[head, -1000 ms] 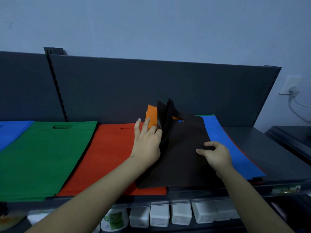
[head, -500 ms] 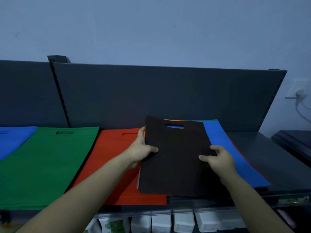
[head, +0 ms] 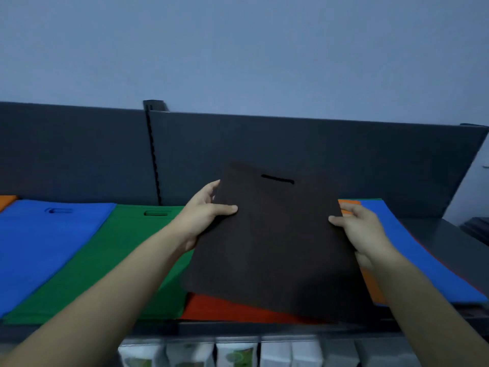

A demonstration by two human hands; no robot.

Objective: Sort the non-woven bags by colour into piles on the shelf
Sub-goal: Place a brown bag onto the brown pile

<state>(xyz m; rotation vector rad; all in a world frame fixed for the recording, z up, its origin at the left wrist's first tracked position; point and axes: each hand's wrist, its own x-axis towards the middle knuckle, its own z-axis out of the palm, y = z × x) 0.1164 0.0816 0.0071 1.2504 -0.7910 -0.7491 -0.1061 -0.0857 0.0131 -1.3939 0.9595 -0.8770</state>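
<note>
A black non-woven bag (head: 272,242) with a slot handle is lifted above the shelf, tilted toward me. My left hand (head: 206,210) pinches its left edge and my right hand (head: 362,229) pinches its right edge. Beneath it lies a red bag pile (head: 227,308). To the left sit a green pile (head: 105,255) and a blue pile (head: 39,239), with an orange corner (head: 6,201) at the far left. On the right, the mixed stack shows an orange bag (head: 370,284) over a blue bag (head: 412,250).
The dark shelf (head: 455,245) has a tall back panel (head: 317,149) and a slotted upright (head: 153,154). White containers (head: 232,353) line the level below the shelf's front edge. The bare shelf surface shows at the far right.
Both hands have lifted the black bag off the mixed stack and carried it up and left over the red pile. The view has shifted left, showing more of the blue pile.
</note>
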